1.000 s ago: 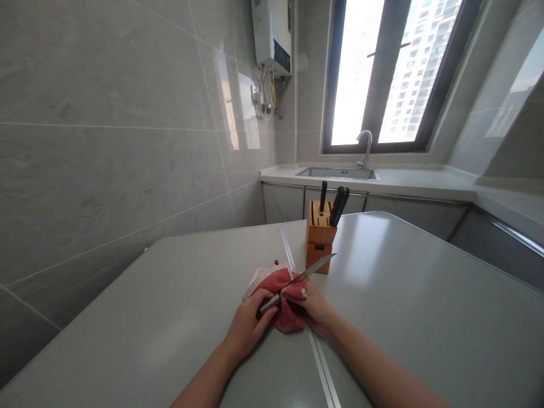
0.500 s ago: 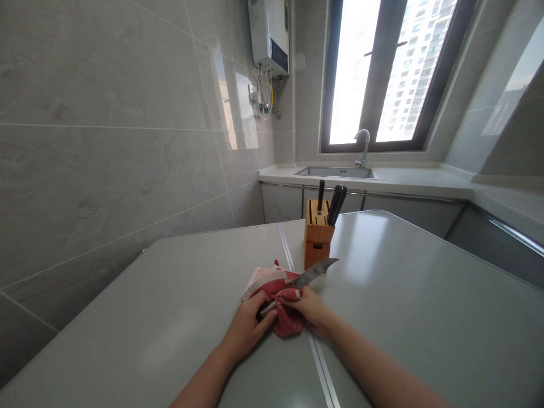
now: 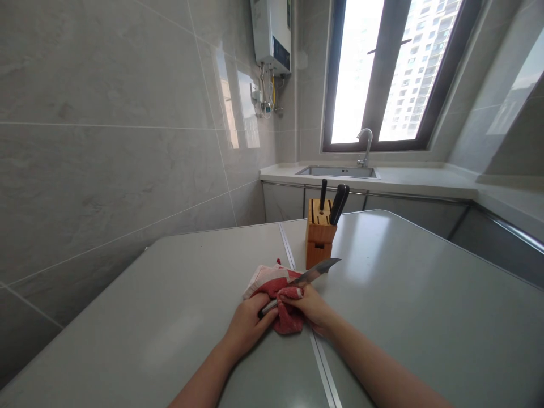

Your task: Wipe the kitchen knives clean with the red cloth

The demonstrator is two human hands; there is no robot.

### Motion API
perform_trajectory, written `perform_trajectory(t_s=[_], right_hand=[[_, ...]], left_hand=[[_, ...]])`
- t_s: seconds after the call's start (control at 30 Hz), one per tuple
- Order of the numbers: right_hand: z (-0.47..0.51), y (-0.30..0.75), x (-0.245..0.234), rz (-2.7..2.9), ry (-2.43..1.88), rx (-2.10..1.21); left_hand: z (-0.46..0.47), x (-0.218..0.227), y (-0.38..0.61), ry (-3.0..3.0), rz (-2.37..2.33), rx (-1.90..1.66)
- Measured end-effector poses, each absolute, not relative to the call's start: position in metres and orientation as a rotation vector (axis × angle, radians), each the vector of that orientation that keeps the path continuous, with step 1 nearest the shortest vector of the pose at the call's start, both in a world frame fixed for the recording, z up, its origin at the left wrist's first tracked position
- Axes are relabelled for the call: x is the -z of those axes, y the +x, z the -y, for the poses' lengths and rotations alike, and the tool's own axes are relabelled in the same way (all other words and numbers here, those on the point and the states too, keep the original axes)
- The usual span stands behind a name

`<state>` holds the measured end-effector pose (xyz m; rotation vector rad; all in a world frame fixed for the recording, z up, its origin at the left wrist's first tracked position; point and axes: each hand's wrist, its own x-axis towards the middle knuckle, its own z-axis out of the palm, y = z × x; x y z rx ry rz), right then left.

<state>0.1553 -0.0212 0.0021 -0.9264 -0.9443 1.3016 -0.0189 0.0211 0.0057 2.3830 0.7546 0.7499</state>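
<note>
The left arm and right arm are bare and slim at the bottom of the picture, up to the left hand and right hand.

- A kitchen knife, steel-handled with a broad pointed blade, lies nearly level above the table, its tip aimed away from the person.
- A crumpled red towel, with a pale pink section, sits bunched on the table, folded over the blade's base.
- The left hand grips the handle.
- The right hand pinches the towel against the blade.
</note>
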Motion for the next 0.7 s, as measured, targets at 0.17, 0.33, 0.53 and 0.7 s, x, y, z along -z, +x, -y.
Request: perform_trajectory(t_s=[0.17,0.33,0.53,0.7], right_hand=[[0.0217,0.1548,-0.0042,0.954,-0.916,-1.317],[0.0215,0.1555,-0.0019,0.987,-0.892,-1.327],[0.0219,0.1569,-0.0031,0.993,-0.889,-1.350],[0.0238,0.1560,-0.0073,0.989,-0.896,-1.322]], left_hand=[[-0.0203,-0.0046,-0.0197,2.375,-0.702,-0.791],[-0.0199,-0.0054,-0.0203,2.364,-0.702,-0.801],[-0.0182,-0.0083,-0.0194,2.354,-0.675,-0.839],[-0.0179,-0.0076,-0.0189,2.365,-0.710,-0.890]])
